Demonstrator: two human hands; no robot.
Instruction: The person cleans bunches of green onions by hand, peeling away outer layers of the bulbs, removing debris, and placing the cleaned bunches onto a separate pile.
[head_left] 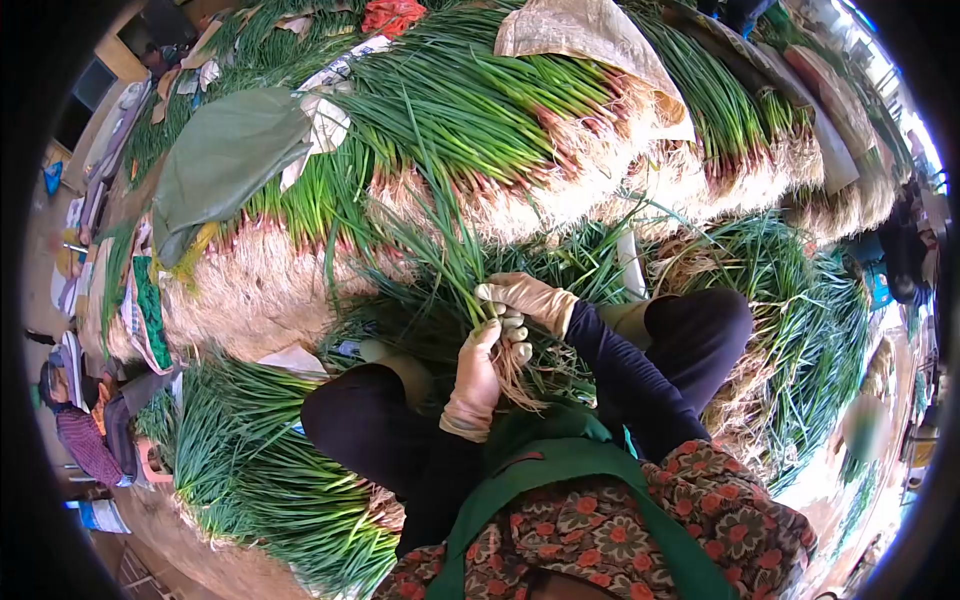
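Note:
In the head view, a small bunch of green onions (pixel 447 240) slants up and left from my hands, its pale stringy roots (pixel 513 384) hanging below them. My left hand (pixel 474 378), in a cream glove, is closed around the lower stems, thumb upward. My right hand (pixel 528 302), gloved too, is closed on the same stems just above, thumb and fingers touching them. Both hands are between my bent knees. Part of the bunch is hidden behind the fingers.
Ahead lies a long heap of green onions (pixel 470 110), roots facing me, partly covered by a green sheet (pixel 225 150) and a beige sack (pixel 595 35). More piles lie at the lower left (pixel 270 470) and right (pixel 790 340). Another person (pixel 90 440) sits at the far left.

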